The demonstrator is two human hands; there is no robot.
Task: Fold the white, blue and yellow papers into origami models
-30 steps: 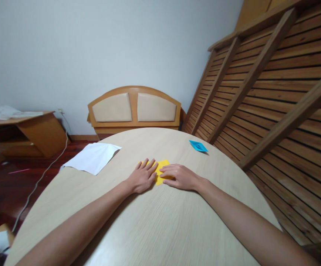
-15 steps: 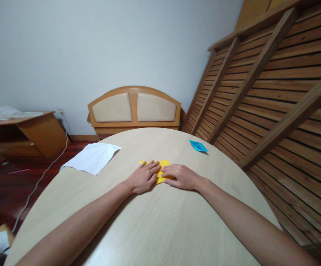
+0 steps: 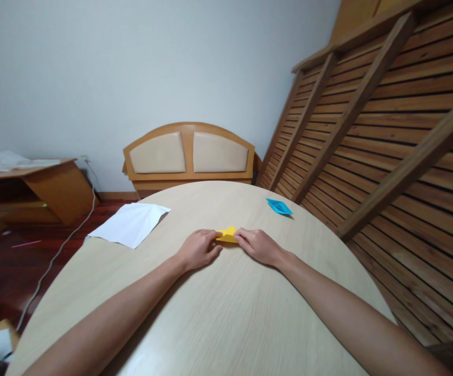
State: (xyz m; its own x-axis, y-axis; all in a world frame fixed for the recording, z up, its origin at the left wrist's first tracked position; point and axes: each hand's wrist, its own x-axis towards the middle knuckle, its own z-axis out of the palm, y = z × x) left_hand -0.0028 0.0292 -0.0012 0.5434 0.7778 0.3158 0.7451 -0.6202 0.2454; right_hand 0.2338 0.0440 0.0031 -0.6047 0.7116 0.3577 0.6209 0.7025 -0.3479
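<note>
Both hands have curled up from lying flat: I now see my left hand point(image 3: 198, 249) and right hand point(image 3: 258, 245) each pinching an end of the yellow folded paper point(image 3: 227, 234), grip clenched on it, at the middle of the round counter point(image 3: 218, 313). Further off lie a blue folded paper point(image 3: 278, 206) and a white sheet point(image 3: 130, 223).

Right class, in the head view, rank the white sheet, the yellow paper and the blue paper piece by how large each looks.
1. white sheet
2. and 3. blue paper piece and yellow paper: look alike, and both hands cover part of the yellow one, so unranked.
</note>
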